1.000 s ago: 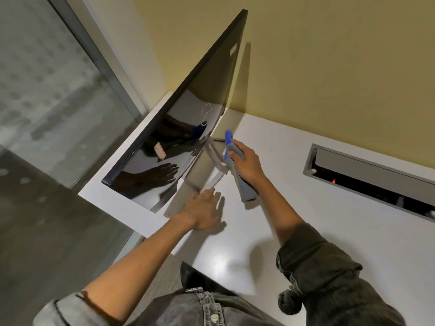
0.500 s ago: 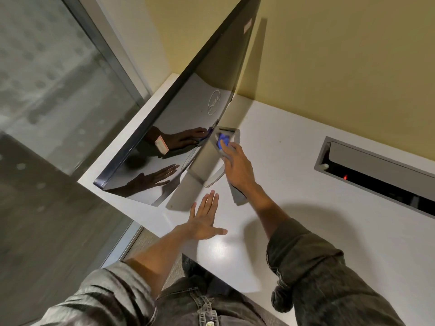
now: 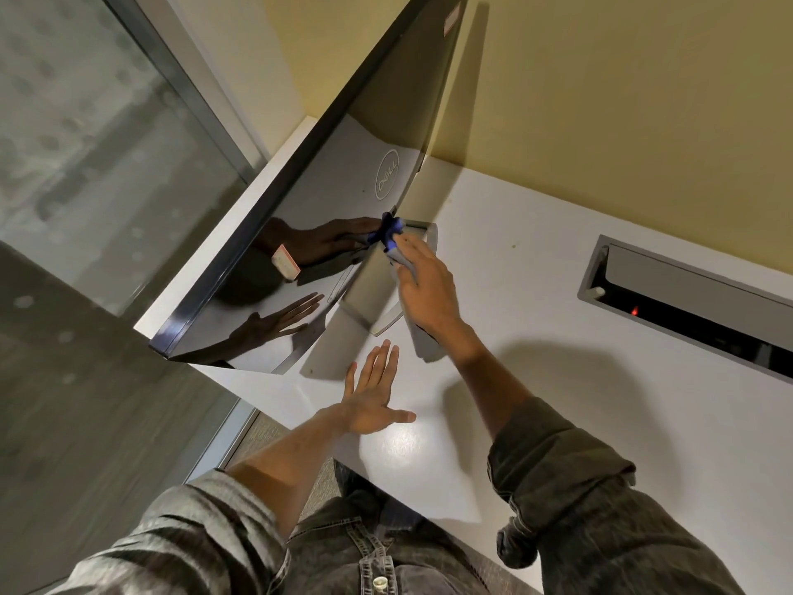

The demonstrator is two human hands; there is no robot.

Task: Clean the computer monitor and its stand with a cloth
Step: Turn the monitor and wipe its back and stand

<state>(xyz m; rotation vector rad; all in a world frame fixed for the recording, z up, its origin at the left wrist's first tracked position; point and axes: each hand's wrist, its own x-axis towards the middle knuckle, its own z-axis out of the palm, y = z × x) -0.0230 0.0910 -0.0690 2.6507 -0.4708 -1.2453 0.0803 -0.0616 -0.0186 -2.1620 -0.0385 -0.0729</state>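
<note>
The grey cloth with a blue edge (image 3: 394, 239) is pressing against the silver monitor stand (image 3: 370, 289) beneath the glossy dark monitor (image 3: 317, 234), gripped in the closed right hand (image 3: 422, 289). The left hand (image 3: 372, 395) is lying flat, fingers spread and holding nothing, on the white surface (image 3: 536, 319).

Bare desk (image 3: 536, 302) right of stand (image 3: 369, 289), monitor (image 3: 300, 234) blocking left

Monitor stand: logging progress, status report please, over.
Right hand presses blue-edged grey cloth at top of stand, behind Dell monitor. Left hand open, flat on desk. Nothing in the way.
</note>
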